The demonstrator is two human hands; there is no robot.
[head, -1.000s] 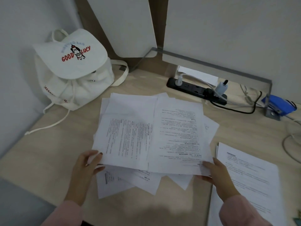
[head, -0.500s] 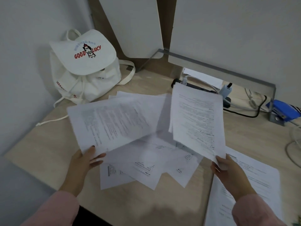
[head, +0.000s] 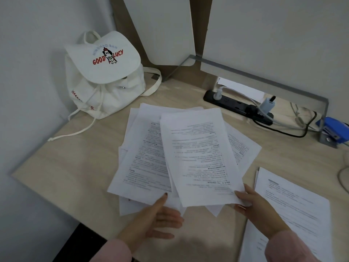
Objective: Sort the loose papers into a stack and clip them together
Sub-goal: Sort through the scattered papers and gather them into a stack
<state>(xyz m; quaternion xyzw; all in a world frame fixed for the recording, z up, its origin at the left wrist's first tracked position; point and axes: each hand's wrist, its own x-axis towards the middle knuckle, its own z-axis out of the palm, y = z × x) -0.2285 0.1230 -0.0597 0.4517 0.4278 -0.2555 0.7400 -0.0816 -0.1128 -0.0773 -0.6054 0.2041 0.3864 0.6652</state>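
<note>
Papers (head: 143, 167) fanned out messy across the middle of the desk (head: 75, 167). Right hand (head: 258, 209) pinching top sheet (head: 198, 157) by its near corner, thumb on top. Left hand (head: 156, 222) flat and relaxed, fingers straight, thumb tip touching pile's near edge. Neater stack (head: 292, 205) just to the right, white backpack (head: 102, 76) back left.

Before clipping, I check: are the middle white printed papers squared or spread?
Spread: the middle white printed papers fan out on the light wooden desk, their corners at different angles.
</note>
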